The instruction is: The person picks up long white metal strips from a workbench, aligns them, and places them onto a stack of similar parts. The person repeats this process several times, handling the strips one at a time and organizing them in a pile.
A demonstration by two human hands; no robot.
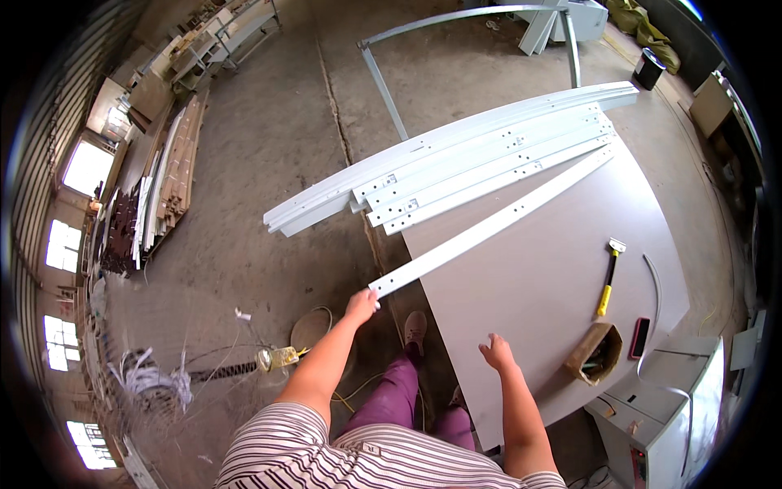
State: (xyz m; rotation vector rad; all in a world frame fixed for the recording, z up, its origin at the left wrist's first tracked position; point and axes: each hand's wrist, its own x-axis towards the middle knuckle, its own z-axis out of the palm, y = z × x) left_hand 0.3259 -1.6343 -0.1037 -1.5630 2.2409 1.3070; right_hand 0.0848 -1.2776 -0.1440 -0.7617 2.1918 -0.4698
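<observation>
My left hand [362,306] is closed around the near end of a long white metal rail [481,231] with small holes. The rail slants across the grey tabletop [521,301], and its held end sticks out past the table's left edge. Over the near part of the tabletop is my right hand [497,354], empty with its fingers apart. Beyond the held rail lies a stack of similar white rails [489,155], several of them overhanging the table on the left.
On the table's right are a yellow-handled scraper [608,281], an open cardboard box [595,354], a phone [640,338] and a grey strip [654,281]. A white cabinet [664,391] stands at the near right. Behind the table rises a metal frame [464,15]; long boards [175,171] lie far left.
</observation>
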